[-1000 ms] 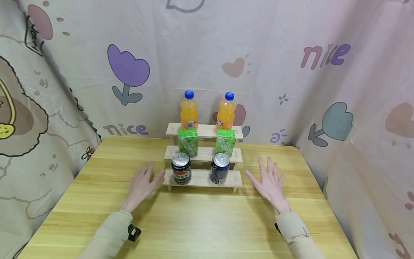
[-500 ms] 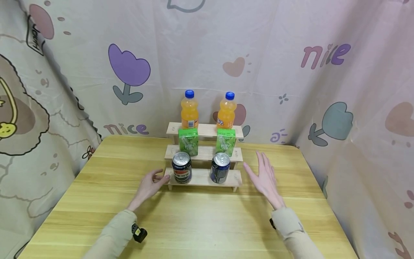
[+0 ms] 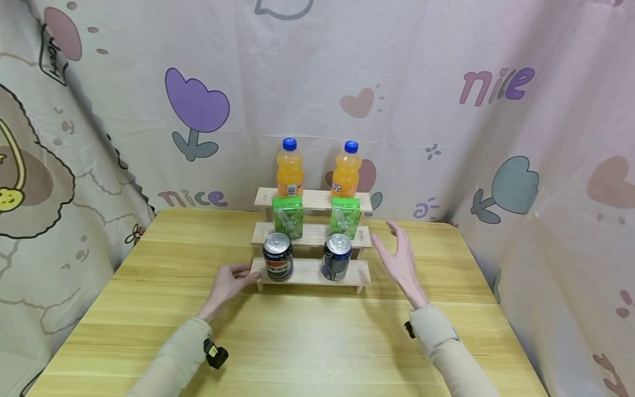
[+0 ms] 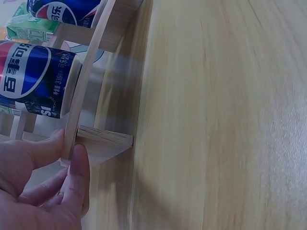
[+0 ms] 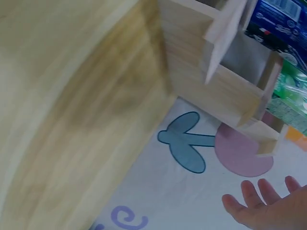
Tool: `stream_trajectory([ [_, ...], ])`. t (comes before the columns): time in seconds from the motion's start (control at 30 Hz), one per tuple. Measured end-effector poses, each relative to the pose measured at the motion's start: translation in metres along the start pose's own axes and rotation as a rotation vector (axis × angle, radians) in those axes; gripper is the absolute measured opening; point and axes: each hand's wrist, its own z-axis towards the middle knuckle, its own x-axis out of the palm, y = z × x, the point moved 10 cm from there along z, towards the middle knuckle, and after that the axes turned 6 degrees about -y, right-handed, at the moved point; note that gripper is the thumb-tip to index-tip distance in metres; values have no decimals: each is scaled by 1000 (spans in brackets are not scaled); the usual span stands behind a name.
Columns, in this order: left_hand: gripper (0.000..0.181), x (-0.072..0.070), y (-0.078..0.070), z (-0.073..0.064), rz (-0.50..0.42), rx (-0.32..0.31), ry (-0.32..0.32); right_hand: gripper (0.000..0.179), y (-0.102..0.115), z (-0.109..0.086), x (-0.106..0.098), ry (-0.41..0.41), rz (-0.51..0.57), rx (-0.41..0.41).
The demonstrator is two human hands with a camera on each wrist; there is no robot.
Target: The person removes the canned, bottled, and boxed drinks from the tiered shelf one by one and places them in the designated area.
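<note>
A three-step wooden display rack (image 3: 310,274) stands on the table. My left hand (image 3: 229,286) pinches the left end of its lowest shelf; in the left wrist view the thumb lies above the board and the fingers (image 4: 79,167) below it. My right hand (image 3: 399,264) is held beside the rack's right side, apart from it, fingers slightly bent and nothing in them. On the lowest shelf are two dark blue cola cans, a left can (image 3: 278,258) and a right can (image 3: 337,258). Behind them stand two green drink cartons, left (image 3: 288,218) and right (image 3: 345,218).
Two orange soda bottles with blue caps, left (image 3: 290,171) and right (image 3: 346,172), stand on the top shelf. The wood-grain table (image 3: 307,342) reaches back to a printed curtain (image 3: 297,71), which also hangs along both sides.
My left hand has moved right and taken hold of the lowest shelf's end. My right hand has come left toward the rack, its fingers bending from their spread. The rack's load looks unchanged.
</note>
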Motion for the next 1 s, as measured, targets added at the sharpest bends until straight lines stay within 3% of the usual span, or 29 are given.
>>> stream_trajectory([
  [0.33,54,1,6,1,-21,-85,28,61,33,22,-3,-33,122,-46],
  [0.7,53,2,5,2,-38,-73,49,58,66,57,0,18,179,-90],
  [1.0,53,2,6,2,-42,-75,33,59,93,88,10,104,327,-73],
])
